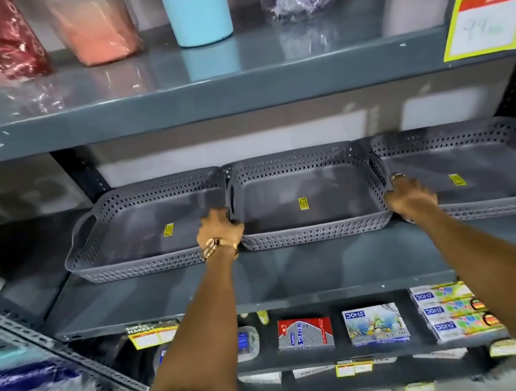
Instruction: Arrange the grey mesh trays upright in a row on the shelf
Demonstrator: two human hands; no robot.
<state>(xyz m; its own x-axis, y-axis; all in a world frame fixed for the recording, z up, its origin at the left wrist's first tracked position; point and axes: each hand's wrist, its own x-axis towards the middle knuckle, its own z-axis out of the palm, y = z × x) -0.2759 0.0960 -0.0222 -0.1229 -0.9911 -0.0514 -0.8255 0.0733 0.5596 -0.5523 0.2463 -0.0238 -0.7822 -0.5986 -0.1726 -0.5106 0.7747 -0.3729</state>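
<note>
A: Where are the trays?

B: Three grey mesh trays stand in a row on the middle shelf, leaning back with their open faces toward the camera. The left tray touches the middle tray; the right tray sits just beside it. Each has a small yellow sticker on its base.

A: And the hands?

B: Both are on the middle tray. The left hand has its grip closed on the tray's lower left corner, fingers curled over the rim beside the handle slot. A gold bracelet sits on that wrist.

A: The right one?

B: The right hand holds the lower right corner of the same tray, its grip closed round the rim, in the narrow gap between the middle and right trays. It is a little blurred, so single fingers are hard to tell apart.

A: What else is around?

B: On the shelf above, a light blue tumbler stands between wrapped bottles, and a yellow price sign hangs at the right edge. The shelf below carries small boxed packs and price tags along its front.
</note>
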